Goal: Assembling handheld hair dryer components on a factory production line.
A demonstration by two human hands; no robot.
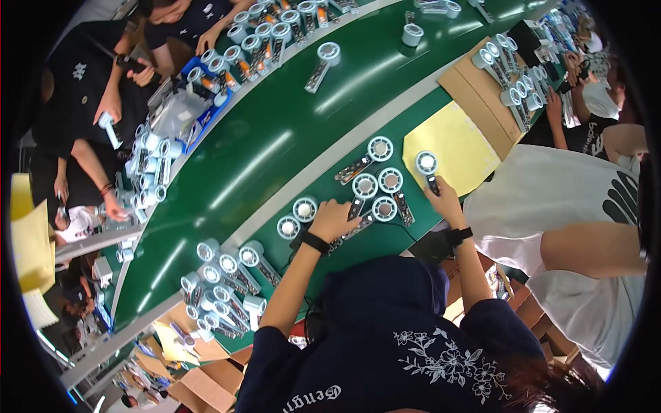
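My right hand [446,204] is closed round the dark handle of a light-blue handheld fan [426,162], its round head over a yellow sheet [465,141]. To the left, my left hand [333,221] has its fingers closed at the handle of another handheld fan [365,185] among a small group on the green bench. Beside that one lie two more round-headed fans [390,180] with their handles' inner parts showing. A further fan [379,148] lies just beyond. Two fan heads [304,208] sit to the left of my left hand, their handles partly hidden.
A heap of fans [220,282] lies at the left of the bench. A cardboard sheet [475,82] with several fans is at the right. Beyond a pale rail runs the green conveyor belt [275,138], carrying a fan [323,65]. Co-workers [89,89] stand across it.
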